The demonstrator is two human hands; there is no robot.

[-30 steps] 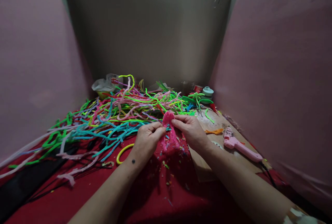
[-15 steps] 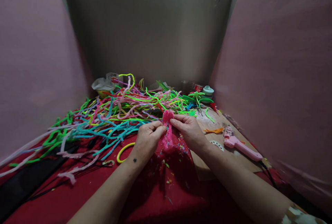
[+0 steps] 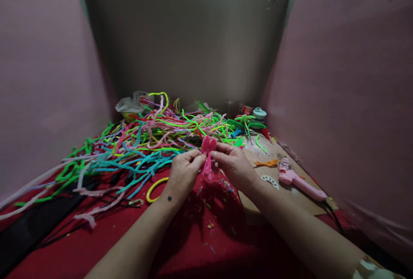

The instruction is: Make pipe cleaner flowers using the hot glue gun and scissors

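Head view, items listed from the pink piece outward.

1. Pink piece (image 3: 208, 154): a fuzzy pipe-cleaner form, two lobes on top, tail hanging down. You hold it just above the red bench (image 3: 200, 244), in front of the pile.
2. Your left hand (image 3: 183, 173): fingers closed, pinching the left side of the pink piece.
3. Your right hand (image 3: 234, 162): fingers closed on its right side, thumb and forefinger at the waist under the lobes.
4. Pile (image 3: 145, 141): loose pipe cleaners, green, teal, pink and yellow, behind and left of the pink piece.
5. Yellow ring (image 3: 154, 187): lies flat on the bench, left of the pink piece, beside your left wrist.
6. Glue gun (image 3: 298, 180): pink, on a board (image 3: 258, 210) right of the pink piece, well apart from your right hand.
7. Scraps (image 3: 211, 225): small coloured trimmings below the pink piece.

Risks, as judged: both grips are narrow pinches, so a hard twist could flatten the lobes or let the tail slip free. Dropped, the pink piece would be hard to spot against the red cloth. Your right forearm passes near the glue gun; a wide elbow could knock it.
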